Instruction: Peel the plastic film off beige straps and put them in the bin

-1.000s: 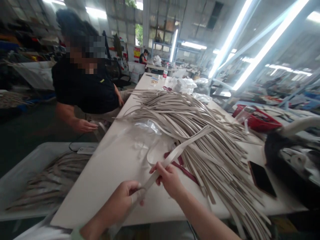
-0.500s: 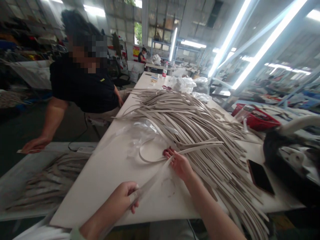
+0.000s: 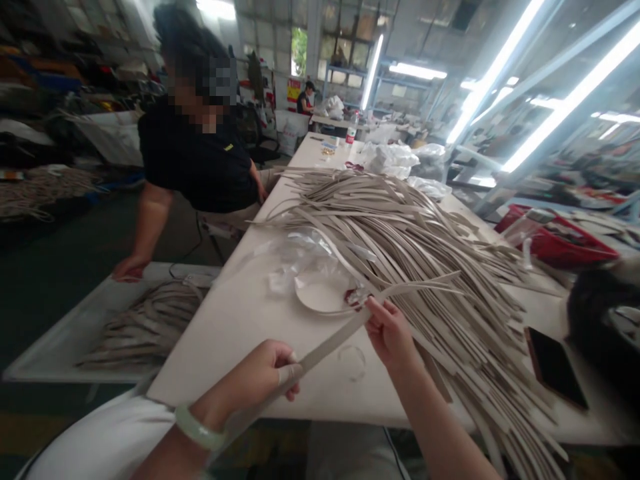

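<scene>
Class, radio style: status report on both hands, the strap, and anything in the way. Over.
Left hand gripping strap; right hand pinching it farther along. Strap straight between them. Span unobstructed; pile beside right hand, plastic beyond.

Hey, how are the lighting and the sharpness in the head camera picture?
In the head view, tube lights glare at upper right; in the head view, clear plastic on the table shows bright glints; in the head view, the held strip blurs below the left hand.
</scene>
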`<state>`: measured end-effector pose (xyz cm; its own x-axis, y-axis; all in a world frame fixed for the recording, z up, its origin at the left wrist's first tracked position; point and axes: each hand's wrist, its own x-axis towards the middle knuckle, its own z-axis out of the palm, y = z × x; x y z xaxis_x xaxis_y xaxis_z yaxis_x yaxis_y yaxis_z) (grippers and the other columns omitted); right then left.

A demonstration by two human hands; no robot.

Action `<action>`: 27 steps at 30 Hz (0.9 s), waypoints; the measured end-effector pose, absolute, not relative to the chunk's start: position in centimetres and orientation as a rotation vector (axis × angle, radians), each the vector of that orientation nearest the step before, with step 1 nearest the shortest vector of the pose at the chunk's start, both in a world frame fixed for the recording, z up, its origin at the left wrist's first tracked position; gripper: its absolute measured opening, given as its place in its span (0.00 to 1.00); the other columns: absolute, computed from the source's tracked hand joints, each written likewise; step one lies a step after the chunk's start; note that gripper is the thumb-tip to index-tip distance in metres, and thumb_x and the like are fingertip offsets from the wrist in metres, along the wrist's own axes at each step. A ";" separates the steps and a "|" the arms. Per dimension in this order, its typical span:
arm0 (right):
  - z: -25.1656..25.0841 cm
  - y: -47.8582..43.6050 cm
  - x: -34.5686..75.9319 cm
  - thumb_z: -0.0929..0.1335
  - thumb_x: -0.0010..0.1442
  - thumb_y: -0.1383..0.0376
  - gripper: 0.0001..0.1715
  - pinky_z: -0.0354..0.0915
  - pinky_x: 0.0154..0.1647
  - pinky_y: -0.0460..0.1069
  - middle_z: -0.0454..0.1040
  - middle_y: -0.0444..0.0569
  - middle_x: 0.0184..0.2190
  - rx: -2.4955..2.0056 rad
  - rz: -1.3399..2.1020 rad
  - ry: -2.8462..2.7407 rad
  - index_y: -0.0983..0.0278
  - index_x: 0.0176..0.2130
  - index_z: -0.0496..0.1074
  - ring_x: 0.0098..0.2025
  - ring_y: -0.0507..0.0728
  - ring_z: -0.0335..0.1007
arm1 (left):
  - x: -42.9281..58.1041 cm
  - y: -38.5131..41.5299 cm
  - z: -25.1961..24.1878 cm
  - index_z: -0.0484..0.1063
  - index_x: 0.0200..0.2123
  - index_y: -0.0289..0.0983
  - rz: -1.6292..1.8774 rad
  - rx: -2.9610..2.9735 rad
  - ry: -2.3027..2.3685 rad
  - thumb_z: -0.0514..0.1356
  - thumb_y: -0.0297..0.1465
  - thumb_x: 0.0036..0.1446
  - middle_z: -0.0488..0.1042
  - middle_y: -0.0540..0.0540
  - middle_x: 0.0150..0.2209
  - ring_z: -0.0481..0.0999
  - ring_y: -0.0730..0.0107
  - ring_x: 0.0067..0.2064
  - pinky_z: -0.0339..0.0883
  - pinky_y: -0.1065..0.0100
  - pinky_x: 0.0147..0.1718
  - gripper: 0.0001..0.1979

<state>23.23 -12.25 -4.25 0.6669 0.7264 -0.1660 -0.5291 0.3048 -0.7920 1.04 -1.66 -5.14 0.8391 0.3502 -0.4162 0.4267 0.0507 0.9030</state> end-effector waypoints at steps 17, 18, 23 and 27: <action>-4.2 -13.9 20.7 0.76 0.52 0.51 0.22 0.50 0.10 0.42 0.67 0.44 0.14 -1.458 0.762 -0.691 0.68 0.33 0.81 0.13 0.46 0.56 | 0.5 -1.5 -4.4 0.78 0.27 0.31 0.026 1.432 0.440 0.68 0.48 0.49 0.79 0.41 0.27 0.77 0.65 0.29 0.67 0.70 0.30 0.22; -4.7 -13.8 20.9 0.77 0.52 0.52 0.21 0.50 0.11 0.41 0.67 0.44 0.14 -1.448 0.723 -0.652 0.68 0.33 0.81 0.13 0.46 0.56 | 0.4 -1.5 -4.4 0.78 0.27 0.31 0.022 1.422 0.442 0.68 0.48 0.49 0.79 0.41 0.28 0.77 0.65 0.29 0.67 0.70 0.31 0.23; -3.0 -13.7 24.3 0.78 0.49 0.53 0.22 0.52 0.12 0.42 0.70 0.45 0.17 -1.453 0.449 -0.518 0.68 0.36 0.81 0.15 0.47 0.58 | -0.2 -1.0 -4.7 0.78 0.27 0.30 0.065 1.393 0.545 0.69 0.47 0.47 0.79 0.40 0.27 0.77 0.64 0.29 0.68 0.69 0.30 0.22; -0.4 -13.6 25.3 0.77 0.51 0.52 0.23 0.58 0.13 0.44 0.70 0.46 0.14 -1.649 0.404 -0.816 0.68 0.37 0.82 0.15 0.50 0.62 | -0.2 -1.2 -4.9 0.78 0.27 0.31 0.069 1.376 0.570 0.69 0.46 0.46 0.79 0.40 0.27 0.78 0.62 0.30 0.68 0.67 0.32 0.21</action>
<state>25.31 -13.56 -0.40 0.6946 0.6999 0.1664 0.2916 -0.0624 -0.9545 -0.23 -1.19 -4.88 0.8637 0.3703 -0.3419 0.2785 0.2147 0.9361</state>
